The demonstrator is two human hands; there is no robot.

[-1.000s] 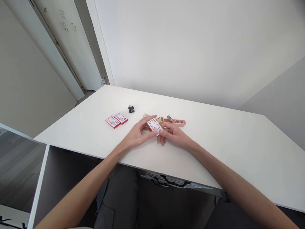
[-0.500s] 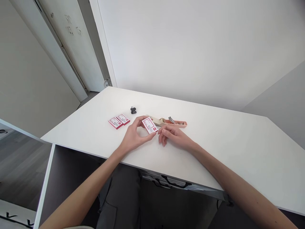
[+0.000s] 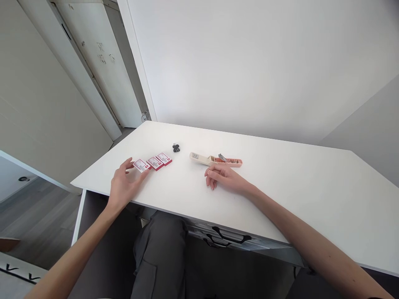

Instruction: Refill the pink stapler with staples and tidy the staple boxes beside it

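Staple box (image 3: 141, 165) lies left of centre on the tabletop (image 3: 280, 187), beside two matching boxes (image 3: 159, 160). The left hand (image 3: 123, 187), fingers spread, barely touches it, seemingly placing it; letting go needs only a lift. The right hand (image 3: 222, 178) rests loosely curled, empty.

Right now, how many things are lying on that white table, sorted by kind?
Red-and-white staple boxes: 3
Black binder clip: 1
Beige-and-pink stapler, swung open: 1
Total: 5
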